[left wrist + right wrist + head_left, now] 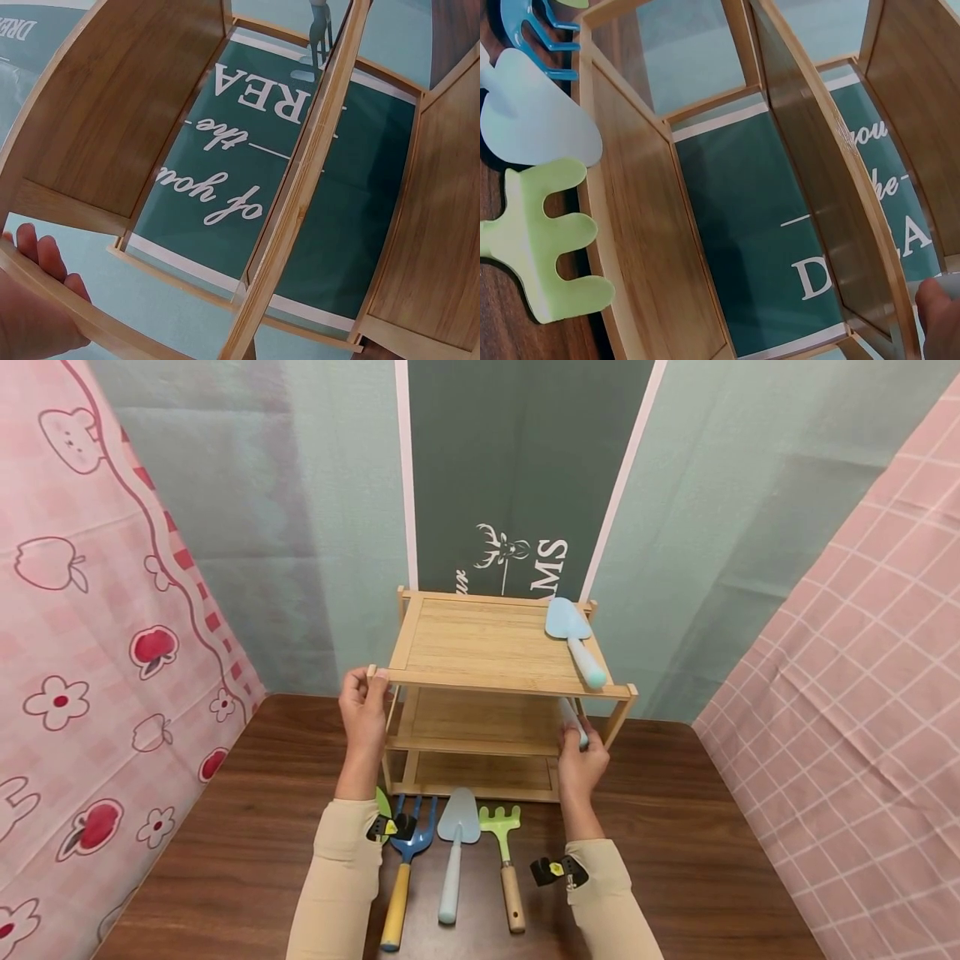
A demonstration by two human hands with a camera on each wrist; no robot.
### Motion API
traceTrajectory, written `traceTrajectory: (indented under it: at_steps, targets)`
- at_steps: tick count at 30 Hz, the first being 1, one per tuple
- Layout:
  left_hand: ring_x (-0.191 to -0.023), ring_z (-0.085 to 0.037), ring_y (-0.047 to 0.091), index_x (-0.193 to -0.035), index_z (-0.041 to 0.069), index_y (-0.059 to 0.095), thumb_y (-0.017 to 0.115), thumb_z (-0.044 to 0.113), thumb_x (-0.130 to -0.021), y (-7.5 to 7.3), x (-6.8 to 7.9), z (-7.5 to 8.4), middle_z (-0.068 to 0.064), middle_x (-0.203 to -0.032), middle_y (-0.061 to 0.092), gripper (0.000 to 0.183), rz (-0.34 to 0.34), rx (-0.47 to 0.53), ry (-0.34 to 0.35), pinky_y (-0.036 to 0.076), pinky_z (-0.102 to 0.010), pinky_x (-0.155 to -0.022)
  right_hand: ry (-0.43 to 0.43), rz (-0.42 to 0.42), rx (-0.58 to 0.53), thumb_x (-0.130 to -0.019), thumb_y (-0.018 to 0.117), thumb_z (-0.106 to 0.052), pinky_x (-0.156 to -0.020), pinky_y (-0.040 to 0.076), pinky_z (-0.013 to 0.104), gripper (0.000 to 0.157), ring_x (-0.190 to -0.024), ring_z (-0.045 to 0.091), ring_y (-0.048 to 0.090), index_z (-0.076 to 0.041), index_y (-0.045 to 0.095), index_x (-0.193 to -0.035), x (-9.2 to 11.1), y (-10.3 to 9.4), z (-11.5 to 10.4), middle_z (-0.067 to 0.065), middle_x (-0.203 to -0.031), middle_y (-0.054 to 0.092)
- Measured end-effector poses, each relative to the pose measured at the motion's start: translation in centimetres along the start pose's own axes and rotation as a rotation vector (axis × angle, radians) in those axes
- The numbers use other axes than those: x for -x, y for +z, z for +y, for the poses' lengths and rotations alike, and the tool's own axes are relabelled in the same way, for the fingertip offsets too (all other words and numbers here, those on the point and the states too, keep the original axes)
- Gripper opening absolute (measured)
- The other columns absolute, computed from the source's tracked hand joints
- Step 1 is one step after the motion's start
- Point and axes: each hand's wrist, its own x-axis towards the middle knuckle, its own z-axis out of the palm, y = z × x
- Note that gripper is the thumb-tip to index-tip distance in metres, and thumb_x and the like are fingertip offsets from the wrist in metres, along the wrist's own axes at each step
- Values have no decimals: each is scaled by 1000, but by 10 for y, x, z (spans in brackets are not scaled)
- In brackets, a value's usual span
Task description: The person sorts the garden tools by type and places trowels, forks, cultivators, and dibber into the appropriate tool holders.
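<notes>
A three-tier wooden shelf [487, 643] stands on the table. At its front left top corner, my left hand [365, 706] grips the frame; the left wrist view shows the fingers curled over the wooden rail [112, 326]. My right hand [582, 764] holds the pale handle [573, 722] of a garden hand fork at the right side of the middle tier. Its grey-blue tines [320, 37] show between the tiers in the left wrist view. A light blue trowel [573, 639] lies on the top tier at the right, its handle towards the front.
In front of the shelf lie a blue fork with a yellow handle [401, 877], a pale blue trowel [452, 860] and a green rake with a wooden handle [508, 868]. A green tool [383, 806] is partly hidden by the left sleeve. Cloth curtains [847, 693] enclose the table.
</notes>
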Motion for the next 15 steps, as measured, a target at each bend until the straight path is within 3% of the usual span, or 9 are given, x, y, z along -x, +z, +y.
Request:
traceTrajectory:
  at_steps: [4,7,11,15]
  targets:
    - [-73,-12,52,-93,1,49,57,11,-91,0,0,-1,-7,-75,54,13,0,-2,1,43,-28,-69,-10,-36,128,-90,50,-6,-70,49,19,38,-99,35,56,10,52,-123,0,-3,-2,31,-125,46]
    - [-73,-12,52,-94,-1,48,57,12,-91,0,0,-1,-4,-75,54,15,-6,-13,0,43,-27,-69,-35,-98,275,-87,52,-7,-56,42,16,41,-89,30,53,7,53,-125,0,-6,-3,27,-126,48]
    - [-73,-12,52,-93,1,49,56,10,-92,0,0,-1,-1,-74,54,11,-10,-17,-7,43,-26,-69,-83,-188,399,-88,59,-10,-56,41,16,41,-87,30,56,6,53,-125,-1,-11,-4,26,-122,53]
    - [-72,-12,51,-94,2,49,55,9,-92,0,0,0,-4,-75,53,10,-5,-5,-13,43,-26,-68,-141,-181,473,-84,69,-16,-60,44,14,40,-87,30,61,4,61,-117,0,-14,-7,23,-110,60]
